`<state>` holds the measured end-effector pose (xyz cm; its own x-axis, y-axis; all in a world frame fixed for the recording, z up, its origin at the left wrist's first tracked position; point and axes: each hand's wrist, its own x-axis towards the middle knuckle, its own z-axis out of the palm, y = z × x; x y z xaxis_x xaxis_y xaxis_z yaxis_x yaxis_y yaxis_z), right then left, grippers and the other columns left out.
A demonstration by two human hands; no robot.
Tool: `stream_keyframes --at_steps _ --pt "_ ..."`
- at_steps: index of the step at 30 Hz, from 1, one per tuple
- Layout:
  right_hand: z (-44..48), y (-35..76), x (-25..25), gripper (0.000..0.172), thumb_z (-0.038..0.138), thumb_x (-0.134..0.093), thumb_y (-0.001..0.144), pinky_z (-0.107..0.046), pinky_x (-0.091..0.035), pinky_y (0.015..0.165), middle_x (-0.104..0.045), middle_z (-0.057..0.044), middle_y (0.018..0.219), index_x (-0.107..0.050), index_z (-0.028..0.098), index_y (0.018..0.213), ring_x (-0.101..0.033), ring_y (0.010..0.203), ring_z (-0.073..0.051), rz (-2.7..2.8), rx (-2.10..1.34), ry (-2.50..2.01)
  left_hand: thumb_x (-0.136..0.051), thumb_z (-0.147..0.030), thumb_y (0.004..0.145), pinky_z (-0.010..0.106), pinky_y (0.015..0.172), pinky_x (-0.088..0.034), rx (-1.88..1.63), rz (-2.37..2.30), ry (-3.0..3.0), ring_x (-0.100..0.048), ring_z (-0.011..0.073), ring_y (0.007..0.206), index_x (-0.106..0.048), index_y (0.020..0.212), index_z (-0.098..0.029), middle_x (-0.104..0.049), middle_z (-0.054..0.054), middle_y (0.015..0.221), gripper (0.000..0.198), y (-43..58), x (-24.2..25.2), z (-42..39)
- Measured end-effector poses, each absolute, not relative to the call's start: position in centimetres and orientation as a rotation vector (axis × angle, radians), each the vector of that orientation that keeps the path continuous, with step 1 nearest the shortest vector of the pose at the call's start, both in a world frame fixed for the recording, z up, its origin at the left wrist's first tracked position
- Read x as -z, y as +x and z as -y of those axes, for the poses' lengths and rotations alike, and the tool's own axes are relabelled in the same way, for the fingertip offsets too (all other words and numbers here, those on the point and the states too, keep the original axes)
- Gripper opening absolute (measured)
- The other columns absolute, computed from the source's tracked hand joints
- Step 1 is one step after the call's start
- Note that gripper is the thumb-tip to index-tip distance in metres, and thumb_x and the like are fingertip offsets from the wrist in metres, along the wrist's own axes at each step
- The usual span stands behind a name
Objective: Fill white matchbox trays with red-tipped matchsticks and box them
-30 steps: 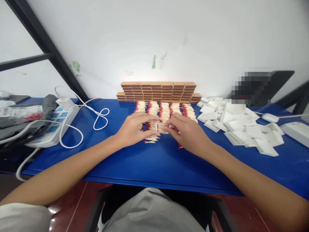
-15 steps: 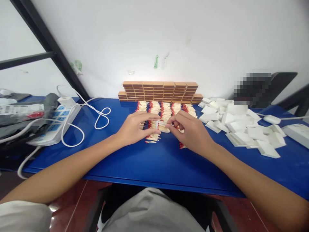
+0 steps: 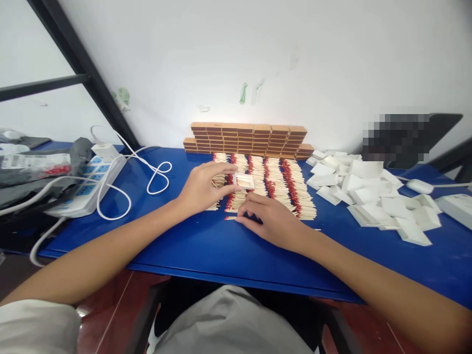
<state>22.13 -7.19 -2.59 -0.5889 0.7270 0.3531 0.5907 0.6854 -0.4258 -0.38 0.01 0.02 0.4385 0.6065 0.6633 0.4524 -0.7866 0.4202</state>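
Observation:
Between thumb and fingers, my left hand (image 3: 202, 188) grips a white matchbox tray (image 3: 244, 181) with some matches lying in it. It is held just above rows of red-tipped matches (image 3: 275, 179) on the blue table. Lower and to the right, my right hand (image 3: 267, 216) has its thumb and fingertips pinched on matches (image 3: 232, 218) at the near end of a row. How many it pinches I cannot make out. Behind the rows, brown matchboxes (image 3: 246, 140) are stacked against the wall.
A heap of white matchbox trays (image 3: 372, 189) lies to the right. Beyond it stand a dark tilted panel (image 3: 424, 140) and a white adapter (image 3: 419, 186). On the left are a power strip (image 3: 88, 184), white cables (image 3: 158, 172) and a grey plastic bag (image 3: 33, 164).
My right hand has left the tray and moved down and left to the near end of a match row. The tray in my left hand has shifted slightly up.

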Motion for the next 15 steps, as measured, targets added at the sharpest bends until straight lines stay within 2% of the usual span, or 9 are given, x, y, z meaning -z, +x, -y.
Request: stream_keyframes --at_steps 5,11,15 --pt "7.22 22.23 2.01 0.008 0.022 -0.064 0.101 -0.029 -0.048 0.071 -0.064 -0.003 0.094 -0.064 0.021 0.092 -0.06 0.078 -0.015 2.393 -0.439 -1.065 -0.087 -0.043 0.083 0.037 0.098 -0.061 -1.236 -0.929 2.561 -0.077 0.0228 0.106 -0.076 0.118 -0.021 -0.08 0.007 0.116 0.043 -0.44 0.02 0.04" --pt "7.34 22.15 1.97 0.008 0.028 -0.06 0.104 -0.03 -0.046 0.07 -0.063 -0.002 0.091 -0.063 0.021 0.105 -0.058 0.075 -0.016 2.402 -0.379 -1.081 -0.086 -0.042 0.084 0.038 0.1 -0.059 -1.239 -0.907 2.58 -0.076 0.0235 0.108 -0.076 0.118 -0.021 -0.08 0.007 0.117 0.042 -0.45 -0.04 0.11" --pt "7.31 22.15 2.07 0.007 0.026 -0.059 0.104 -0.03 -0.045 0.069 -0.063 -0.002 0.089 -0.063 0.021 0.1 -0.057 0.073 -0.016 2.415 -0.365 -1.061 -0.086 -0.044 0.084 0.036 0.097 -0.059 -1.246 -0.875 2.576 -0.077 0.0222 0.104 -0.075 0.117 -0.02 -0.081 0.006 0.114 0.042 -0.34 -0.01 0.19"
